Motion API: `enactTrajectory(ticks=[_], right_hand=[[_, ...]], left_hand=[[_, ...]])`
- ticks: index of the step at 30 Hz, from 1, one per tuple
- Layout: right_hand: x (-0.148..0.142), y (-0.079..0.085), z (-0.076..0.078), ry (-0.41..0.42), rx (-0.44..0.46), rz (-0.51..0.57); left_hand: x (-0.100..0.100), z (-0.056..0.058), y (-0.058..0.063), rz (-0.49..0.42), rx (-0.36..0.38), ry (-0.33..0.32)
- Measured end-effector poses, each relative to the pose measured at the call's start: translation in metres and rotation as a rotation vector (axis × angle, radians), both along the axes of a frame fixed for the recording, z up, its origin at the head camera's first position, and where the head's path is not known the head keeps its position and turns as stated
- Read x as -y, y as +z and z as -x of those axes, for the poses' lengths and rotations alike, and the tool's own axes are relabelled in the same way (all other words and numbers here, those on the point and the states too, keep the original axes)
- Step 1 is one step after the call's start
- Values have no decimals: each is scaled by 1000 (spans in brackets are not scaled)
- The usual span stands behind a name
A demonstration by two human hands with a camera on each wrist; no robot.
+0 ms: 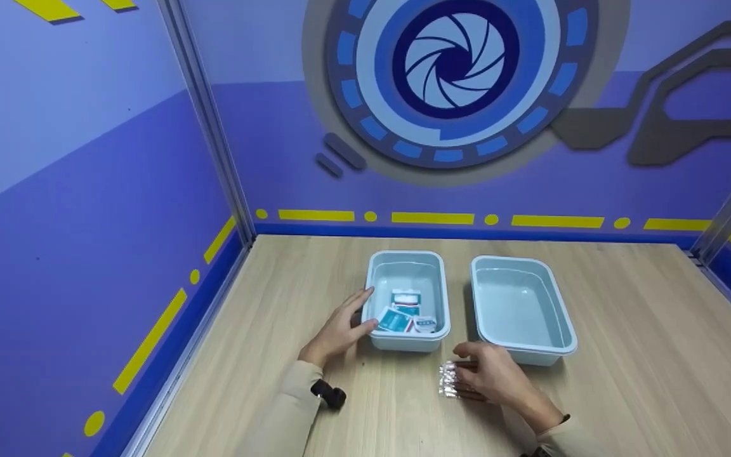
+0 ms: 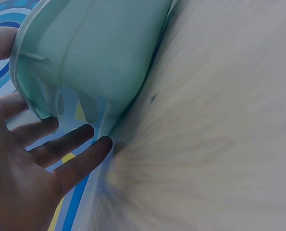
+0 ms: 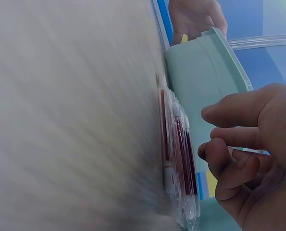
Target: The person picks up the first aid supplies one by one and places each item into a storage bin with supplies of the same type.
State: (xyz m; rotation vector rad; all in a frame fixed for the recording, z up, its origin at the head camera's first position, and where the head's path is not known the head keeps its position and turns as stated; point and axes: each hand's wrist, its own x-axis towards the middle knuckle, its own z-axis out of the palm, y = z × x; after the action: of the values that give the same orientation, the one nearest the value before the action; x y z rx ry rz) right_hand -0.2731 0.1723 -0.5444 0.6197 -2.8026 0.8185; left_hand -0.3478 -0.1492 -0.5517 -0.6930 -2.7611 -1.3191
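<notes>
My left hand rests against the left side of the left pale blue bin, its fingers mostly straight along the wall in the left wrist view. Several small teal-and-white sachets lie inside that bin. Just above the table, my right hand hovers over a row of clear-wrapped swabs with dark red-brown tubes. Its fingers are loosely bent, and the right wrist view shows a gap between them and the swabs. Part of the row is hidden under this hand in the head view.
A second pale blue bin stands to the right, behind my right hand, with nothing visible inside. Both bins stand on a wooden table. Blue-purple panels enclose its back and sides.
</notes>
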Motion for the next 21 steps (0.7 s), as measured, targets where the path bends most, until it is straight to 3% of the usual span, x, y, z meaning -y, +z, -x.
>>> enactTrajectory(ticks=[21], right_hand=[[-4,-4,0,24,-57,-24]], left_hand=[[1,-2,1,-12,-9,3]])
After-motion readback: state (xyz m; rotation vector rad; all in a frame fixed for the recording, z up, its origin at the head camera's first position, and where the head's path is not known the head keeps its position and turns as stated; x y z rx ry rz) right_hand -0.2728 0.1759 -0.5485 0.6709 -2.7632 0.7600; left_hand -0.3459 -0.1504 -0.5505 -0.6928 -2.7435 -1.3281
